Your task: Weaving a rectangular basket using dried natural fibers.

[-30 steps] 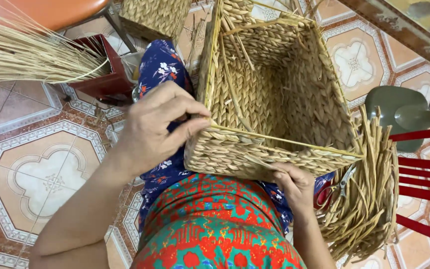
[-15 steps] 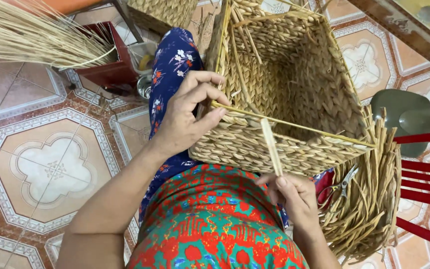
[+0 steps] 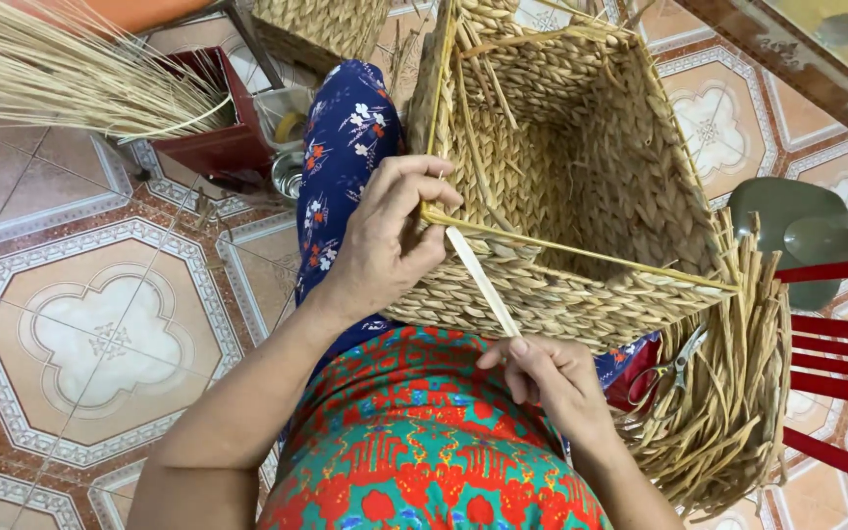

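Item: rectangular woven basket (image 3: 581, 186), resting on our lap, open mouth turned toward us. Walls and base read as fully plaited; the near rim shows a bare yellow frame rod with loose fibre ends sticking up along it, so we judge the body done and the rim binding left to finish.

Flat pale strand (image 3: 483, 283): runs from the basket's near left corner down toward our waist, taut.

Left hand (image 3: 385, 245): at that corner, thumb and fingers pinching the strand against the rim.

Right hand (image 3: 552, 378): below the near wall, fingers closed, pinching the strand's lower end.

Right of the basket: bundle of loose dried strands (image 3: 738, 393) with scissors (image 3: 669, 373) lying on it.

Left of the basket: sheaf of thin reeds (image 3: 61, 74) above a dark red box (image 3: 213, 137).

Beyond the basket: a second woven basket (image 3: 321, 25).
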